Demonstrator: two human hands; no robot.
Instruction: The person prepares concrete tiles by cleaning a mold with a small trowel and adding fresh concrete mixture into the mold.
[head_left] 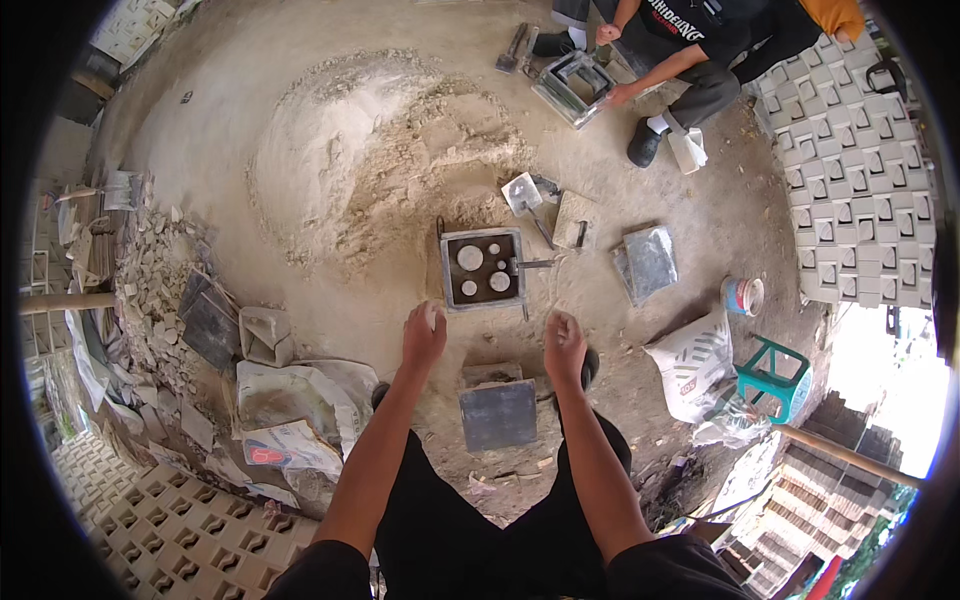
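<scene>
Floor, centre: frame, discs within. Off its far left corner: powder heap. Off its far right corner: trowel. Further right: overlapping slabs. Before its near edge: panel. Floor's left edge: rubble. Toward floor's right edge: sack, bucket beyond.

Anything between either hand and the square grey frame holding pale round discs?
Nothing visible: only dusty tan floor separates the left hand and right hand from the square grey frame. The thin dark bar at its right side doesn't cross either gap.
</scene>
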